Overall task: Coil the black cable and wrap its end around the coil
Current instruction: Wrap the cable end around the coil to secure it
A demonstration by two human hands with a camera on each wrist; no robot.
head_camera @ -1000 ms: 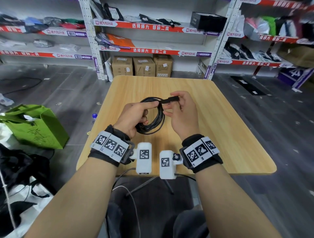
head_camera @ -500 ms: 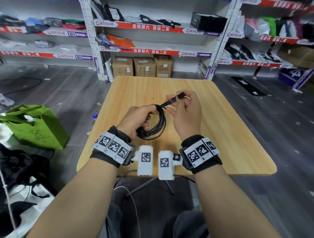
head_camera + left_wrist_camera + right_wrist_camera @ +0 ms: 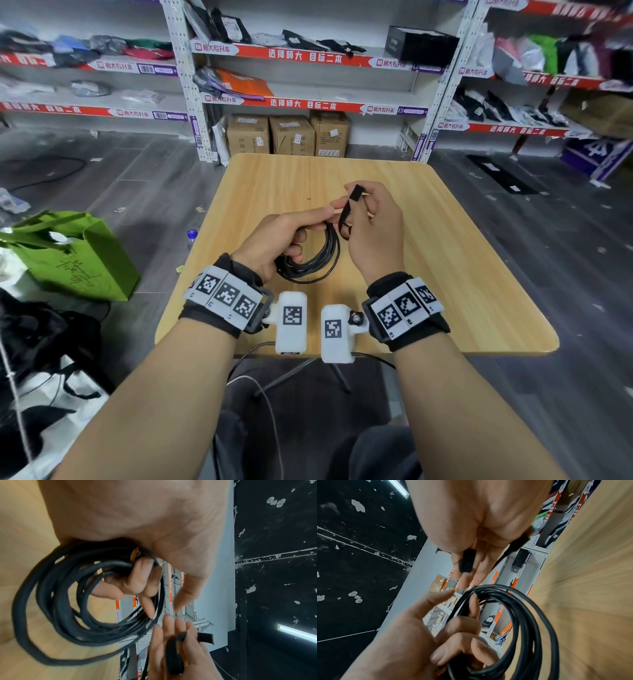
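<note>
A black cable coil (image 3: pixel 318 260) of several loops hangs above the wooden table (image 3: pixel 462 274). My left hand (image 3: pixel 284 236) grips the coil's top, fingers curled through the loops (image 3: pixel 68 615). Coloured wire strands show at one cut end under the left palm (image 3: pixel 136 553). My right hand (image 3: pixel 370 226) pinches the flat black strap end (image 3: pixel 351 202) and holds it up, just right of the coil. In the right wrist view the strap end (image 3: pixel 466 561) lies across the fingers, above the coil (image 3: pixel 522 615). In the left wrist view the strap (image 3: pixel 175 654) loops over the right hand's fingers.
A green bag (image 3: pixel 68 253) and black bags stand on the floor at the left. Shelves with packets and cardboard boxes (image 3: pixel 287 135) line the back wall. A small bottle (image 3: pixel 191 234) lies by the table's left edge.
My right hand has swung the strap end from lying level across the coil's top to pointing up and away. The left hand has kept its hold on the coil, which sank slightly.
</note>
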